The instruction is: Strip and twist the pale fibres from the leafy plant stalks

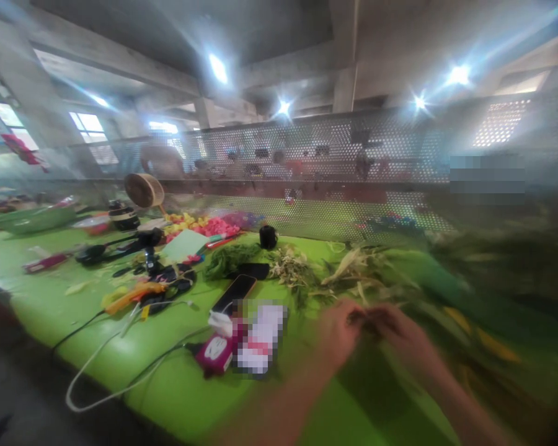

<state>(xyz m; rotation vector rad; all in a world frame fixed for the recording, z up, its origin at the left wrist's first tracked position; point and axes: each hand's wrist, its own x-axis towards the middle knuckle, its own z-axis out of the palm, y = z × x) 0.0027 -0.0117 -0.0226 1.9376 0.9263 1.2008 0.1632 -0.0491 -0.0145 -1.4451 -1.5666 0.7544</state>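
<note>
My left hand (341, 331) and my right hand (393, 325) meet above the right part of the green table (177, 396). Both are blurred, with fingers closed in a pinch around something small and dark that I cannot make out. Just beyond them lie pale green and dry-looking artificial leaves (353, 266). A small heap of pale sprigs (291, 266) sits farther left. To the right of my hands is a dark, blurred mass of foliage (506, 272) with a yellow strip (497, 344) in front of it.
Left of my forearms lie a phone with a lit screen (263, 341), a magenta tissue pack (216, 353) and a dark phone (235, 294). Cables, an orange-yellow tool (132, 297), pink petals (211, 228) and a fan (144, 190) are farther left. A perforated metal panel (316, 210) stands behind.
</note>
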